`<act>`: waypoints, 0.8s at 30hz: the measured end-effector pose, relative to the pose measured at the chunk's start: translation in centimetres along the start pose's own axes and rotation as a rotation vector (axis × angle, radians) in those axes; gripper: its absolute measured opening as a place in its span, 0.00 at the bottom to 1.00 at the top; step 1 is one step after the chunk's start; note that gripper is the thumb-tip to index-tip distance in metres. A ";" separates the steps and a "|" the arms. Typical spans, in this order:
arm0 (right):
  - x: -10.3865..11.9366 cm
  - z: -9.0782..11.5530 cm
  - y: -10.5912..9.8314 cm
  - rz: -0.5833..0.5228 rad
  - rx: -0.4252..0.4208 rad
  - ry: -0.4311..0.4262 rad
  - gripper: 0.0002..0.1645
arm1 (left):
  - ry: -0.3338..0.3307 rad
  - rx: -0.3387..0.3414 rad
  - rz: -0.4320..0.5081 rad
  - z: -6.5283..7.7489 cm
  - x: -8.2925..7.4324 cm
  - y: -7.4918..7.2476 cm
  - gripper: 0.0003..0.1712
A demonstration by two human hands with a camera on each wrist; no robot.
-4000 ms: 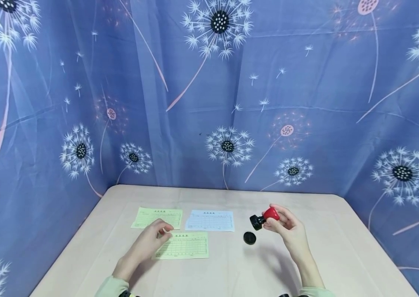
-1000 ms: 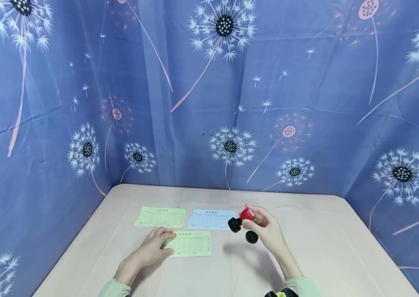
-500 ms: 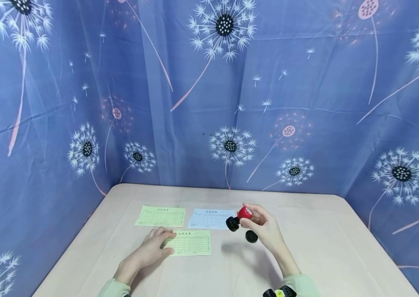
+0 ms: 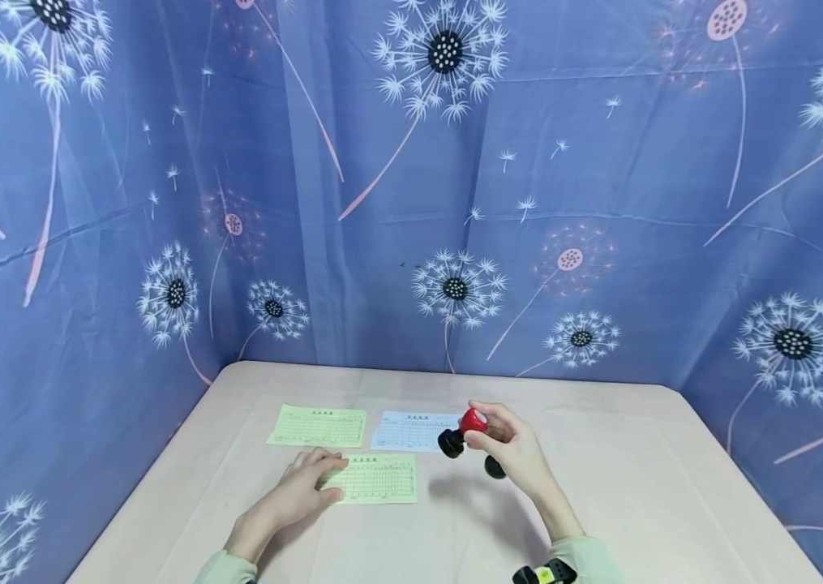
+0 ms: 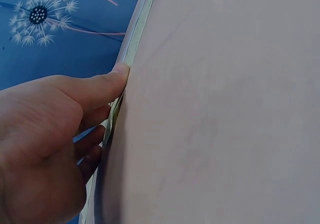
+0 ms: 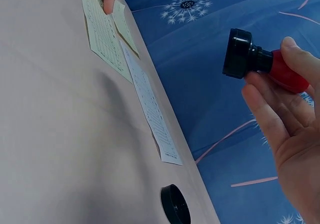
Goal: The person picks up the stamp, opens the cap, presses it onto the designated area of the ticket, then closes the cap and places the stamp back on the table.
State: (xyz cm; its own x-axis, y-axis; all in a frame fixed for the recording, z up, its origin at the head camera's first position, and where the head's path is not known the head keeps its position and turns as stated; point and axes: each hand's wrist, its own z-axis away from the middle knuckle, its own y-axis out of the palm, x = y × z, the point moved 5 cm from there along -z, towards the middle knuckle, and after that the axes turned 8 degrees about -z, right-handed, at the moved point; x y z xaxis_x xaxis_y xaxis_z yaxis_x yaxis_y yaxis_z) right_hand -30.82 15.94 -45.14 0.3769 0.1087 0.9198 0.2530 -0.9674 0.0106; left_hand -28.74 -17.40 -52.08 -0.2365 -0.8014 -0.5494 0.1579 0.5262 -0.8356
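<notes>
My right hand [image 4: 516, 450] grips a stamp [image 6: 265, 62] by its red handle, thumb on one side and fingers on the other. The stamp hangs tilted in the air, its black round head pointing to the left, near the blue printed slip [image 4: 411, 431]. My left hand [image 4: 297, 491] rests on the left part of the nearer green slip [image 4: 382, 478], thumb and fingers spread on the paper. In the left wrist view the thumb [image 5: 107, 87] presses at the slip's edge. A round black cap [image 6: 175, 205] lies on the table below the stamp, partly hidden by my right hand in the head view.
Another green slip [image 4: 318, 427] lies farther back on the left of the pale table [image 4: 586, 487]. A blue curtain [image 4: 353, 268] with dandelion prints stands behind the table and along its sides.
My right hand has carried the stamp leftward from beyond the cap toward the slips, slowly over the last second. My left hand has come down onto the nearer green slip and stays there.
</notes>
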 end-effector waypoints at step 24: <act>-0.5 -0.7 3.2 0.145 0.060 0.091 0.30 | 0.019 0.004 -0.001 -0.3 0.6 -0.1 0.32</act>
State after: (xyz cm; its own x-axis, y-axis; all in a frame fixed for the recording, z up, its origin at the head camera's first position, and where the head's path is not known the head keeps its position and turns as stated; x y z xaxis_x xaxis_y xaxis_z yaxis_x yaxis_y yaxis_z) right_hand -30.83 12.59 -45.32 0.3316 -0.0548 0.9418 0.2555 -0.9558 -0.1456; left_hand -29.17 -17.82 -52.30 -0.2550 -0.7962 -0.5486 0.1610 0.5245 -0.8361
